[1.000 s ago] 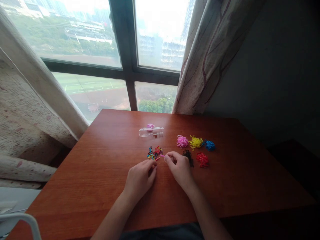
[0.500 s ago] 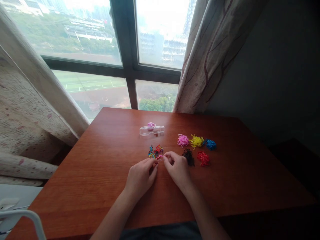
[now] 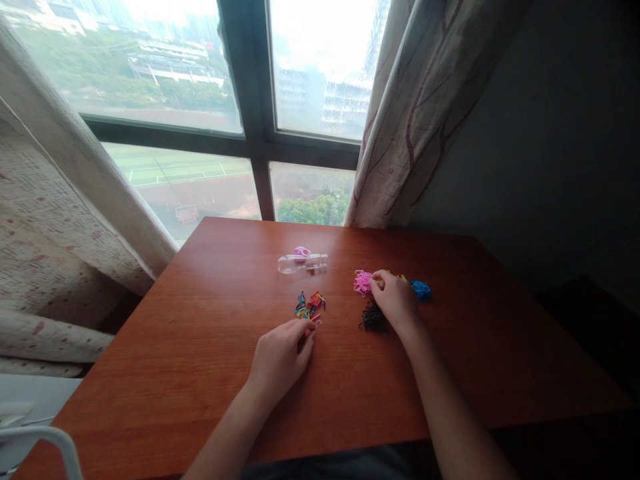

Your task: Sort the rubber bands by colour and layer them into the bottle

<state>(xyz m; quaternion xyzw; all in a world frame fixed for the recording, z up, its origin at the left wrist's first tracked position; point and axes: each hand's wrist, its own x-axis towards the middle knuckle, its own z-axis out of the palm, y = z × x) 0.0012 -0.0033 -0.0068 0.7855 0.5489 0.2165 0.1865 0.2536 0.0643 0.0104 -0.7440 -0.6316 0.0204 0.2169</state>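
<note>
Head view, right hand (image 3: 396, 300) by pink bands (image 3: 362, 283), left hand (image 3: 281, 353) (fingers curled).

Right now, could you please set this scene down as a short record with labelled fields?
Surface: reddish-brown table before a window
Left grip: at the near edge of the mixed-colour rubber band pile; whether it holds a band is unclear
Right grip: beside the pink rubber band pile, hiding most of the yellow rubber bands; contact unclear
Other piles: black rubber bands, blue rubber bands
Beyond mixed pile: clear plastic object, lying flat
</note>
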